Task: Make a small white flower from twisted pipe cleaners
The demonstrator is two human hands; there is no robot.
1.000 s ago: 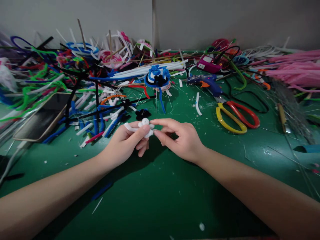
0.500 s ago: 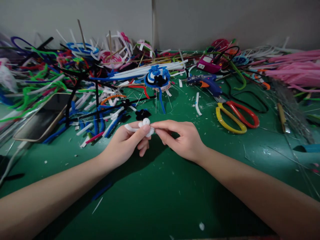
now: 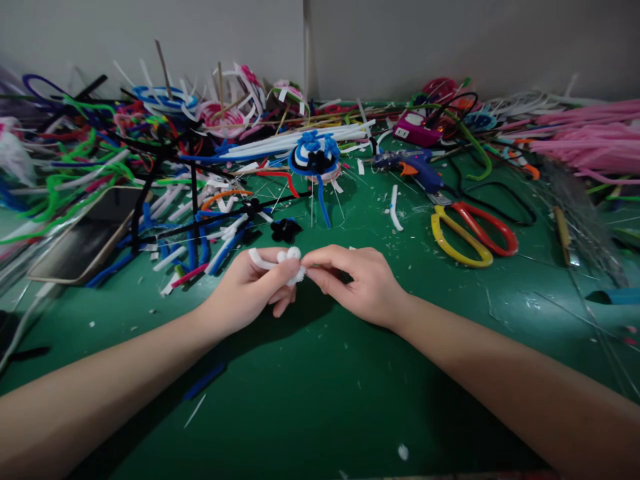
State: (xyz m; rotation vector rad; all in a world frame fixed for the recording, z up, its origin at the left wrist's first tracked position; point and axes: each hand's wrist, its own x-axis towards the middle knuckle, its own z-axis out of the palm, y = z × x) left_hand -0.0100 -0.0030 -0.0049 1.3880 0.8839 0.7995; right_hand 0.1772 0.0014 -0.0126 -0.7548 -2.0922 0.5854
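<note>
A white pipe cleaner (image 3: pixel 262 261), bent into small rounded loops at one end, is pinched between the thumb and fingers of my left hand (image 3: pixel 253 283). Its straight tail sticks out to the left above the thumb. My right hand (image 3: pixel 357 280) is closed in a pinch at the right edge of the loops; the fingertips cover the bit they grip. Just beyond the hands lies a black pipe-cleaner flower (image 3: pixel 285 230). Farther back stands a blue, white and black pipe-cleaner piece (image 3: pixel 315 157) with a blue tail hanging down.
To the right lie scissors (image 3: pixel 463 233) with yellow and red handles and a blue glue gun (image 3: pixel 420 170). On the left a phone (image 3: pixel 87 233) rests among loose pipe-cleaner cuttings. Pink pipe cleaners (image 3: pixel 595 140) are heaped at the far right. Behind everything rises a grey wall (image 3: pixel 450 47).
Both hands have come slightly down toward me with the white pipe cleaner. Its loops have turned a little between the fingers, and more of the black flower shows.
</note>
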